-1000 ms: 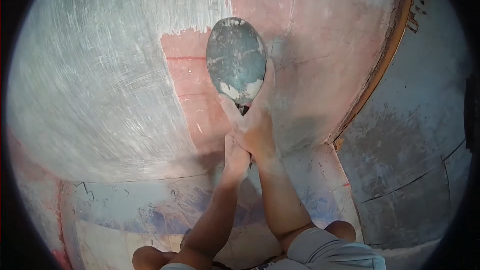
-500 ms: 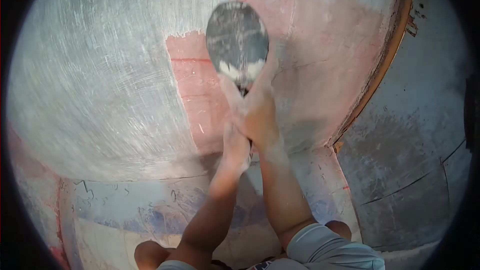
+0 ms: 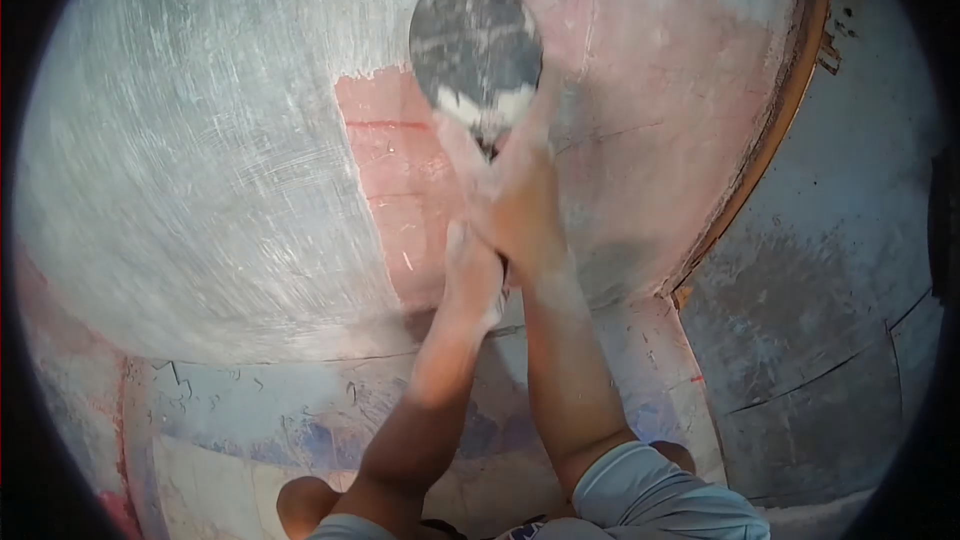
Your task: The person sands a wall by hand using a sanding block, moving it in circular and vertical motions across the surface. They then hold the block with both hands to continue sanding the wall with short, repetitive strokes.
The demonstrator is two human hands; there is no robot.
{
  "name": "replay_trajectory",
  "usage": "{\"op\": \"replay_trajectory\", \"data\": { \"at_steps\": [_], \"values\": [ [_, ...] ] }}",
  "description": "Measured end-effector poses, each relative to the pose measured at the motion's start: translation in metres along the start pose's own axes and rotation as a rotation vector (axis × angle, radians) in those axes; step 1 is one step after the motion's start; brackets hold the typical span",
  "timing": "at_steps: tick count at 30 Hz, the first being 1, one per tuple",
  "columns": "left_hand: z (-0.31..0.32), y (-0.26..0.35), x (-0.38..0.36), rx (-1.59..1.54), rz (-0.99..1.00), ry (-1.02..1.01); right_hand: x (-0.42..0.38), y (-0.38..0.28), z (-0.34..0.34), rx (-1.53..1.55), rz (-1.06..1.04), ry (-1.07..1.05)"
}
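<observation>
A dark oval tool head (image 3: 477, 40), smeared with pale material along its lower edge, lies against the large curved surface (image 3: 220, 160). Dusty with white powder, my right hand (image 3: 515, 190) grips the tool just below the head, thumb and fingers spread along its two sides. My left hand (image 3: 472, 275) is closed around the lower part of the handle, just below and left of my right hand. Most of the handle is hidden by both hands. Under and around the tool the surface shows a reddish patch (image 3: 395, 160) beside scratched grey-white areas.
An orange-brown edge (image 3: 775, 130) curves down the right side of the surface. Beyond it lies a grey, stained floor (image 3: 820, 340) with dark cracks. My knees show at the bottom, near a pale, marked strip (image 3: 250, 395) below the curved surface.
The tool head has moved a little upward over the surface, and both hands have stayed on it. My right hand has shifted up with the head; my left hand has barely moved.
</observation>
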State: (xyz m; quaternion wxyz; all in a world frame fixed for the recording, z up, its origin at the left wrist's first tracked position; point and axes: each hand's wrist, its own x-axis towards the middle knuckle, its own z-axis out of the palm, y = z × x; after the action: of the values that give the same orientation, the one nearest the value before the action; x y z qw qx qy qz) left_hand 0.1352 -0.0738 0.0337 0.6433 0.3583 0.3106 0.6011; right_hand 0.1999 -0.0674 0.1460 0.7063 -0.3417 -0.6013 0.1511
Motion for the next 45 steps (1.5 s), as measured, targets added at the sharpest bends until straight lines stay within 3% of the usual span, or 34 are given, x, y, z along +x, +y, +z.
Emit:
{"op": "replay_trajectory", "data": {
  "at_steps": [2, 3, 4, 6, 8, 9, 11, 12, 13, 14, 16, 19, 21, 23, 27, 28, 29, 32, 35, 36, 38, 39, 41, 42, 43, 45],
  "values": [
    [-0.014, -0.021, 0.002, -0.055, -0.03, -0.008, -0.015, 0.03, 0.0, -0.001, -0.1, 0.009],
    [0.038, 0.003, -0.024, -0.149, 0.088, 0.137, -0.015, 0.031, -0.002, -0.008, -0.098, 0.011],
    [0.033, -0.003, -0.017, -0.151, 0.079, 0.136, -0.016, 0.031, -0.004, -0.079, -0.114, 0.027],
    [0.016, -0.017, 0.004, -0.05, 0.07, -0.048, -0.007, 0.019, -0.003, -0.101, -0.127, 0.049],
    [0.041, 0.024, -0.005, -0.06, 0.105, -0.01, 0.015, -0.004, 0.0, -0.065, 0.051, 0.018],
    [0.052, 0.043, -0.002, -0.065, 0.138, 0.021, 0.028, 0.015, 0.008, -0.186, -0.122, 0.094],
    [0.043, 0.047, 0.016, -0.182, 0.159, -0.05, 0.035, 0.009, 0.008, -0.06, -0.112, 0.059],
    [0.033, 0.051, 0.017, -0.296, 0.051, -0.142, 0.038, 0.006, 0.007, 0.063, -0.104, 0.021],
    [0.026, 0.05, 0.017, -0.408, -0.059, -0.233, 0.035, 0.004, 0.004, -0.177, 0.009, 0.0],
    [0.019, 0.033, 0.02, -0.407, -0.061, -0.234, 0.025, 0.004, 0.003, -0.178, 0.01, 0.001],
    [0.011, -0.005, 0.019, -0.039, 0.113, -0.191, 0.0, 0.008, -0.001, -0.06, -0.015, -0.003],
    [0.016, 0.0, -0.013, 0.004, 0.077, -0.048, -0.012, 0.029, 0.0, -0.097, -0.109, 0.029],
    [0.025, 0.009, -0.008, -0.025, 0.105, -0.043, -0.004, 0.035, 0.002, -0.108, -0.212, 0.056],
    [0.039, 0.028, 0.003, -0.047, 0.132, -0.033, 0.021, 0.022, 0.005, -0.196, -0.185, 0.054],
    [0.054, 0.047, 0.009, -0.078, 0.19, -0.026, 0.043, 0.001, 0.008, -0.08, -0.181, 0.047],
    [0.053, 0.046, 0.009, -0.096, 0.181, -0.019, 0.036, -0.006, 0.008, 0.018, 0.0, -0.002],
    [0.05, 0.044, 0.009, -0.111, 0.171, -0.012, 0.028, -0.005, 0.007, 0.022, -0.002, 0.002],
    [-0.012, -0.025, 0.028, -0.183, 0.145, -0.046, -0.002, 0.025, 0.007, -0.047, -0.148, 0.032],
    [-0.008, -0.045, 0.026, 0.019, 0.127, -0.147, -0.013, 0.036, 0.001, -0.126, -0.161, 0.013],
    [-0.007, -0.041, 0.027, 0.012, 0.124, -0.146, -0.005, 0.033, 0.004, -0.12, -0.231, 0.036],
    [0.003, -0.012, 0.032, -0.159, 0.233, -0.091, 0.013, 0.002, 0.006, 0.043, -0.016, 0.022],
    [0.018, 0.012, 0.028, -0.161, 0.234, -0.086, 0.026, 0.007, 0.008, -0.208, -0.067, 0.054],
    [0.05, 0.056, 0.012, -0.08, 0.137, -0.064, 0.035, 0.007, 0.012, -0.129, -0.095, 0.053],
    [0.042, 0.046, 0.021, -0.082, 0.138, -0.067, 0.038, 0.005, 0.013, -0.052, -0.133, 0.055],
    [0.025, 0.026, 0.037, -0.11, 0.161, -0.049, 0.033, -0.009, 0.011, -0.016, 0.039, 0.027],
    [0.016, 0.013, 0.03, -0.134, 0.182, -0.032, 0.015, 0.004, 0.013, -0.032, -0.039, 0.063]
  ]
}}
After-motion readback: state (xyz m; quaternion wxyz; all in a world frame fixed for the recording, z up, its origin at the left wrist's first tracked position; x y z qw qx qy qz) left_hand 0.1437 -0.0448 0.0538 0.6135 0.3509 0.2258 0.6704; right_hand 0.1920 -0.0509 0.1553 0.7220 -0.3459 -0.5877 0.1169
